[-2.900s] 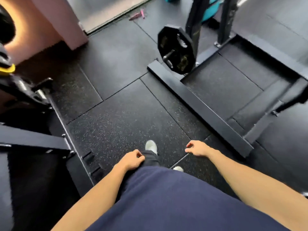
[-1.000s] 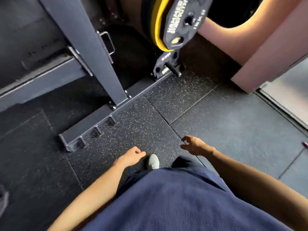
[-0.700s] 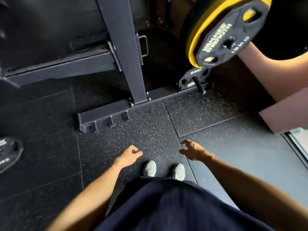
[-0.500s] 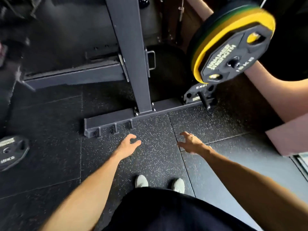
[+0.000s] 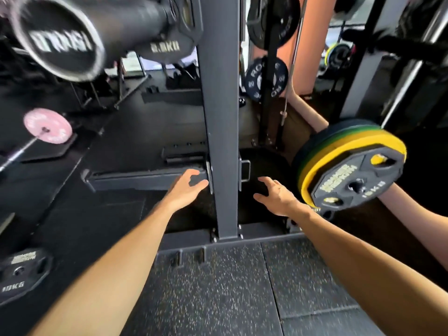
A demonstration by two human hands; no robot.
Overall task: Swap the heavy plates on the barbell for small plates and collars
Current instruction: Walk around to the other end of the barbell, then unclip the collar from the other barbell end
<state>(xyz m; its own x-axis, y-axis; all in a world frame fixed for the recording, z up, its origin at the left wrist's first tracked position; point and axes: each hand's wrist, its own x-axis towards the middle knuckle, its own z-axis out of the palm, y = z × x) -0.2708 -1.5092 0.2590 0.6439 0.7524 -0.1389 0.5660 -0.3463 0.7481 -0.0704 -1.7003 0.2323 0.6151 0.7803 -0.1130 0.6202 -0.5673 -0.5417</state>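
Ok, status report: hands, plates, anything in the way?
Left hand and right hand open, empty. Black plate on the yellow-green stack, untouched. Rack upright between hands.

I count two hands, the left hand [image 5: 186, 187] and the right hand [image 5: 276, 197], both empty with fingers loosely spread, and one dark rack upright [image 5: 220, 117] between them. For plates I make out one pink plate [image 5: 47, 126], one black plate on the floor [image 5: 21, 275], one stack of green, yellow and black plates [image 5: 351, 175] and two black plates [image 5: 266, 78] hung behind the upright. One barbell sleeve end [image 5: 60, 40] shows, blurred.
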